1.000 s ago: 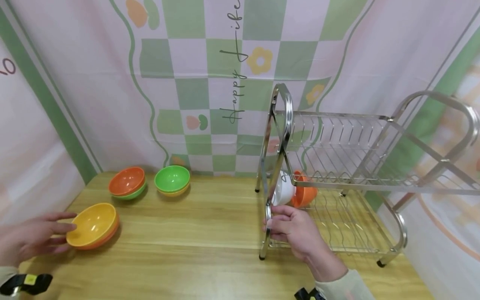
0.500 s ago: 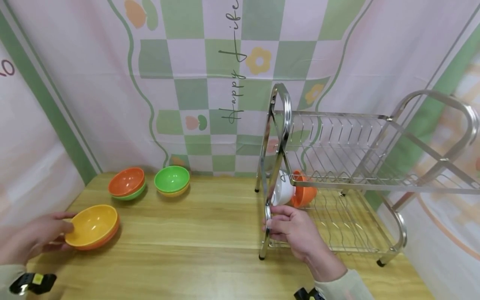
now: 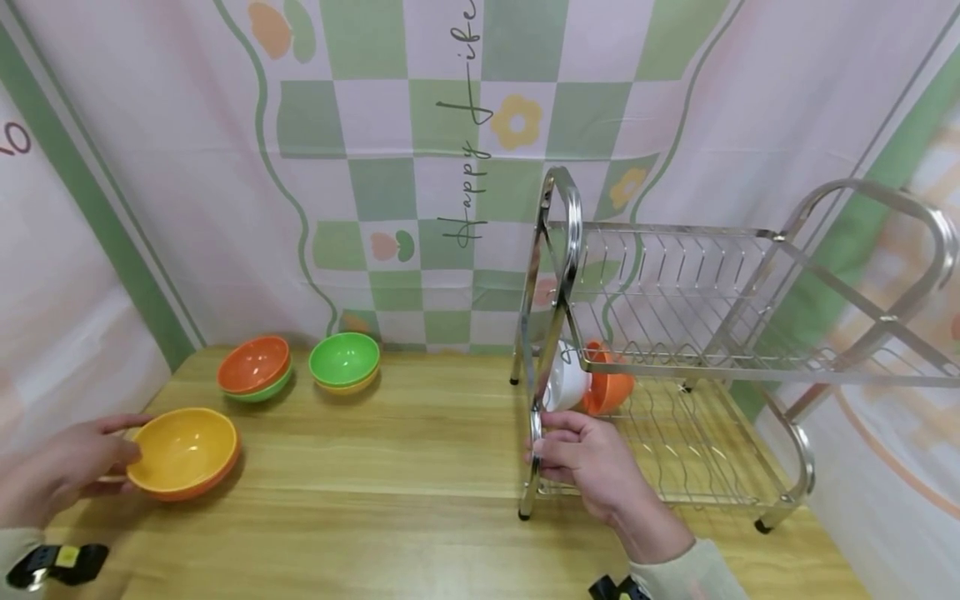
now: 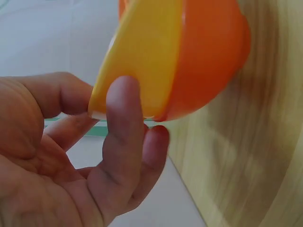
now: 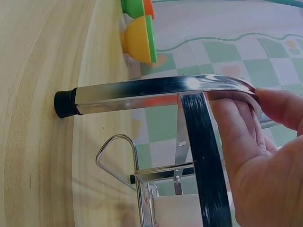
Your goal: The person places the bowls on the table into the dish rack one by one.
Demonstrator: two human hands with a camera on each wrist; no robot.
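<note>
At the left of the table, a yellow bowl (image 3: 187, 450) sits nested in an orange bowl (image 4: 208, 56). My left hand (image 3: 71, 471) pinches the yellow bowl's near-left rim; in the left wrist view the fingers lie against its rim and outer wall. To the right stands a two-tier metal dish rack (image 3: 570, 242). My right hand (image 3: 600, 471) grips the rack's front left upright, fingers curled round the bar in the right wrist view. On the lower tier, behind that hand, a white bowl (image 3: 568, 379) and an orange bowl (image 3: 611, 390) stand on their sides.
Towards the back left are two more nested pairs: a red-orange bowl (image 3: 253, 364) in a green one (image 3: 264, 390), and a bright green bowl (image 3: 345, 358) in a yellow one (image 3: 351, 387). A patterned curtain (image 3: 450, 183) hangs behind the wooden table (image 3: 390, 517).
My left hand has closed in on the yellow bowl's rim, and the bowl has shifted slightly left, its tilt now flatter. The right hand has stayed on the rack.
</note>
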